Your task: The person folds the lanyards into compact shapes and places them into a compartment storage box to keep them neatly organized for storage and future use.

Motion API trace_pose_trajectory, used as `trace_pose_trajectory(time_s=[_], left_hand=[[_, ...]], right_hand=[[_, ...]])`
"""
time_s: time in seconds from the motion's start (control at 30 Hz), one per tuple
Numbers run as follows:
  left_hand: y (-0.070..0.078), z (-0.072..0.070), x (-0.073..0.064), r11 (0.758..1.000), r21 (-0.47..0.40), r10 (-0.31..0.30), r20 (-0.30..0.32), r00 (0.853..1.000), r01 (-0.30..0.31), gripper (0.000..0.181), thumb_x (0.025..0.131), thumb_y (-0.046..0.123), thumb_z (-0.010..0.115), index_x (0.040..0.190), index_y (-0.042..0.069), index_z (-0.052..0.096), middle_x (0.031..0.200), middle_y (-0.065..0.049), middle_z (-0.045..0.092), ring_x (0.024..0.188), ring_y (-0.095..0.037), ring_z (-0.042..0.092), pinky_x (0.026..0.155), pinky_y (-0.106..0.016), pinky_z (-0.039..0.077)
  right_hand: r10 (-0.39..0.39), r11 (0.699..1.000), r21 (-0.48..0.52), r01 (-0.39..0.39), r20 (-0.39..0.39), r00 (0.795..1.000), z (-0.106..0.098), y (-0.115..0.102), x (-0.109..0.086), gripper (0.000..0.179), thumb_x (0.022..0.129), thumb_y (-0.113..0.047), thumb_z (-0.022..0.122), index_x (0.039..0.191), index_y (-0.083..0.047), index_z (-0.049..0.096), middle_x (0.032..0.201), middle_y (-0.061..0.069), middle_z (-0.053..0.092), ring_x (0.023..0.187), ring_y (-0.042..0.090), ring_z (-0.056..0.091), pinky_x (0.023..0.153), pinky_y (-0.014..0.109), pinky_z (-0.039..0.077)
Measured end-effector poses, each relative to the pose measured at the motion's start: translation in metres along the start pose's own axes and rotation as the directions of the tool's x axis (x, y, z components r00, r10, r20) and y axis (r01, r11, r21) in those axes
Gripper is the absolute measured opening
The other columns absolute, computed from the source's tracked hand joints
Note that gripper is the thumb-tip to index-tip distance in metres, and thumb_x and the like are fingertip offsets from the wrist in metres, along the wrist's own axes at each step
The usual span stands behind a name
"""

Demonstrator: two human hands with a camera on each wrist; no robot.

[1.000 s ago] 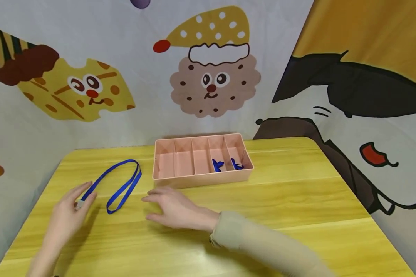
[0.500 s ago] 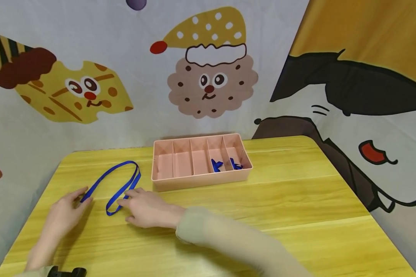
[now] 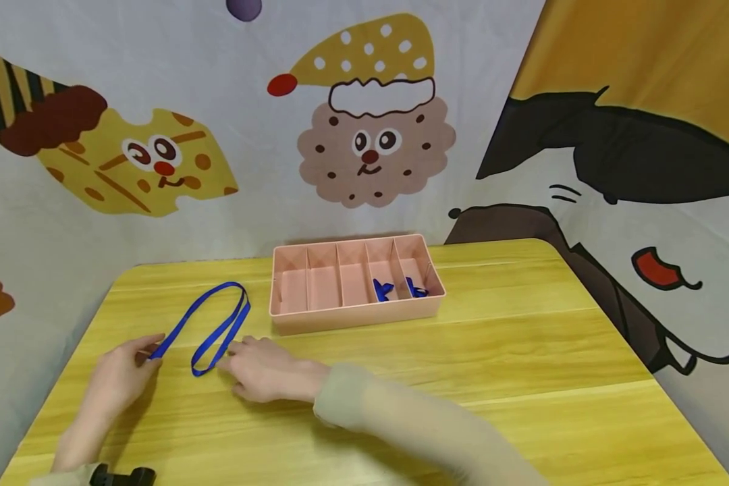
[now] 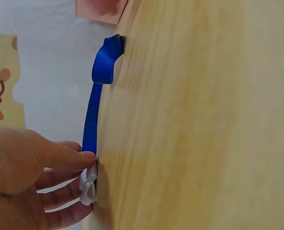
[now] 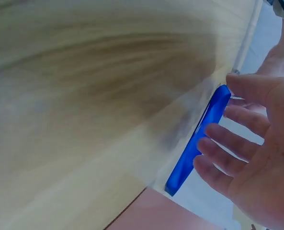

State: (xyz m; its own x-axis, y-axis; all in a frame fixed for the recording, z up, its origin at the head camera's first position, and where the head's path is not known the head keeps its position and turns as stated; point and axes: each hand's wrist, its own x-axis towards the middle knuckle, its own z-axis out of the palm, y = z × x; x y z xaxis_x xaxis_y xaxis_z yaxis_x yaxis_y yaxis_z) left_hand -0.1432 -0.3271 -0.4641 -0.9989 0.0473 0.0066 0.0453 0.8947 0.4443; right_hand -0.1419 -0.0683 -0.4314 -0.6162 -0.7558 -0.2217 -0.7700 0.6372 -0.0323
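A blue lanyard (image 3: 185, 314) lies in a loose curve on the table, its far part folded into a narrow loop. My left hand (image 3: 119, 374) pinches its near end between thumb and fingers. In the left wrist view a whitish clip (image 4: 88, 184) shows under that hand's fingertips. My right hand (image 3: 261, 370) is at the right side of the loop. Its fingers are spread and fairly straight in the right wrist view, with the fingertips right beside the blue strap (image 5: 198, 141); whether they touch it I cannot tell.
A pink divided box (image 3: 355, 317) stands at the back of the wooden table (image 3: 492, 351). Small blue folded bundles (image 3: 383, 290) lie in its two rightmost compartments. A cartoon-printed cloth (image 3: 249, 223) hangs behind the table.
My right hand has moved left, from in front of the pink box to the lanyard's loop. My left hand has stayed at the clip end. The lanyard keeps nearly the same shape.
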Motion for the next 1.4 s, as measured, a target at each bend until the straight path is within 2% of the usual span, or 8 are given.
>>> trace_pose_trajectory(time_s=[0.2, 0.3, 0.43, 0.5, 0.63, 0.8, 0.97, 1.4], left_hand=[[0.002, 0.003, -0.001, 1.0, -0.014, 0.012, 0.022, 1.0, -0.011, 0.04, 0.095, -0.001, 0.069, 0.133, -0.012, 0.062, 0.112, -0.034, 0.072, 0.095, -0.05, 0.07, 0.079, -0.061, 0.057], [0.001, 0.004, -0.004, 1.0, -0.026, 0.017, 0.046, 0.999, -0.016, 0.041, 0.094, -0.004, 0.068, 0.134, -0.013, 0.061, 0.113, -0.035, 0.072, 0.096, -0.051, 0.07, 0.08, -0.061, 0.058], [-0.004, -0.001, -0.007, 0.999, -0.019, 0.031, 0.083, 0.996, -0.03, 0.043, 0.09, -0.01, 0.065, 0.134, -0.014, 0.061, 0.113, -0.036, 0.071, 0.095, -0.05, 0.07, 0.074, -0.057, 0.059], [-0.004, -0.003, -0.007, 0.999, 0.004, 0.043, 0.108, 0.993, -0.044, 0.045, 0.088, -0.011, 0.066, 0.133, -0.013, 0.062, 0.112, -0.036, 0.07, 0.093, -0.047, 0.07, 0.071, -0.053, 0.058], [0.006, -0.002, -0.008, 0.996, 0.039, 0.068, 0.152, 0.986, -0.075, 0.044, 0.092, 0.0, 0.071, 0.134, -0.01, 0.063, 0.11, -0.031, 0.07, 0.09, -0.039, 0.07, 0.069, -0.049, 0.056], [0.028, 0.006, -0.009, 0.993, 0.026, 0.111, 0.162, 0.981, -0.117, 0.04, 0.094, 0.003, 0.074, 0.132, -0.006, 0.067, 0.101, -0.016, 0.074, 0.084, -0.024, 0.068, 0.067, -0.039, 0.054], [0.045, 0.011, -0.012, 0.989, 0.02, 0.14, 0.181, 0.973, -0.146, 0.031, 0.093, -0.002, 0.073, 0.124, 0.0, 0.073, 0.099, -0.01, 0.075, 0.084, -0.021, 0.068, 0.067, -0.037, 0.054], [0.075, 0.024, -0.026, 0.965, 0.055, 0.247, 0.136, 0.959, -0.257, 0.021, 0.086, -0.003, 0.079, 0.097, 0.015, 0.079, 0.1, -0.002, 0.078, 0.088, -0.021, 0.074, 0.073, -0.04, 0.06]], right_hand=[[-0.014, 1.0, 0.006, 0.014, 0.09, 0.996, 0.001, -0.003, 0.011, 0.058, 0.108, -0.044, 0.056, 0.162, -0.039, 0.036, 0.169, -0.014, 0.038, 0.158, 0.008, 0.035, 0.125, 0.026, 0.04], [-0.03, 1.0, 0.006, 0.03, 0.097, 0.995, 0.005, -0.002, 0.008, 0.053, 0.108, -0.045, 0.056, 0.159, -0.038, 0.043, 0.161, -0.016, 0.048, 0.153, 0.006, 0.042, 0.124, 0.026, 0.042], [-0.073, 0.997, 0.014, 0.073, 0.035, 0.997, 0.007, 0.004, -0.008, 0.023, 0.104, -0.044, 0.065, 0.125, -0.035, 0.07, 0.126, -0.017, 0.067, 0.123, 0.003, 0.057, 0.104, 0.021, 0.05], [-0.099, 0.995, 0.004, 0.099, 0.011, 0.995, 0.007, 0.008, -0.017, 0.011, 0.102, -0.044, 0.068, 0.099, -0.034, 0.069, 0.106, -0.017, 0.065, 0.106, 0.003, 0.054, 0.09, 0.018, 0.046], [-0.152, 0.988, -0.014, 0.152, -0.004, 0.988, 0.009, 0.023, -0.042, 0.031, 0.099, -0.042, 0.073, 0.076, -0.029, 0.057, 0.089, -0.014, 0.055, 0.091, 0.006, 0.046, 0.075, 0.018, 0.034], [-0.143, 0.99, -0.006, 0.143, -0.007, 0.99, 0.011, 0.049, -0.08, 0.011, 0.096, -0.033, 0.077, 0.086, -0.032, 0.074, 0.096, -0.012, 0.062, 0.097, 0.008, 0.053, 0.079, 0.02, 0.043], [-0.088, 0.995, 0.045, 0.089, -0.026, 0.996, 0.017, 0.081, -0.123, 0.009, 0.095, -0.03, 0.079, 0.102, -0.033, 0.084, 0.11, -0.01, 0.069, 0.108, 0.009, 0.058, 0.091, 0.023, 0.051], [0.158, 0.959, 0.253, -0.127, -0.108, 0.982, 0.038, 0.15, -0.233, 0.011, 0.088, -0.023, 0.085, 0.097, -0.017, 0.082, 0.12, 0.008, 0.074, 0.114, 0.026, 0.066, 0.101, 0.047, 0.058]])
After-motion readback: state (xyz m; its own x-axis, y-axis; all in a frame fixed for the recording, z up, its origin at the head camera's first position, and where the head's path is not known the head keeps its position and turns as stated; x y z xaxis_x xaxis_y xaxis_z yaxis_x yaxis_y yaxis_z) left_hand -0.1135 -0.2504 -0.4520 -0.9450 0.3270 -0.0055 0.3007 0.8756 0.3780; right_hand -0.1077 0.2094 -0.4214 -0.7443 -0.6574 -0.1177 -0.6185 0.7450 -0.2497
